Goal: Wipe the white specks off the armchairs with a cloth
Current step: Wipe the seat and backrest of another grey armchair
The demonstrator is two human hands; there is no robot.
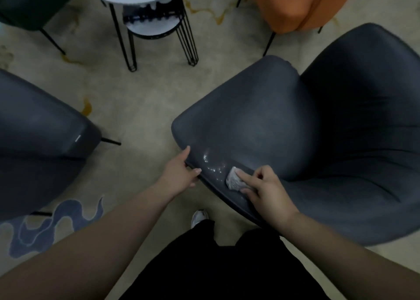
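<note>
While the left hand (pixel 181 171) grips the front rim of the dark grey armchair (pixel 261 122), its fingers curled over the edge to steady it, the right hand (pixel 264 187) presses a small pale cloth (pixel 234 181) onto the seat with 1 extended finger, the rest curled loosely; the white specks (pixel 212 165) lie just beside the cloth, towards the left hand; a flat, firm sweep across them, cloth kept under the fingertips, would likely lift them cleanly.

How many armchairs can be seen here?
4: dark grey leather armchair being wiped, right; another dark grey one left; dark green top left; orange top right. Others may lie outside view.
</note>
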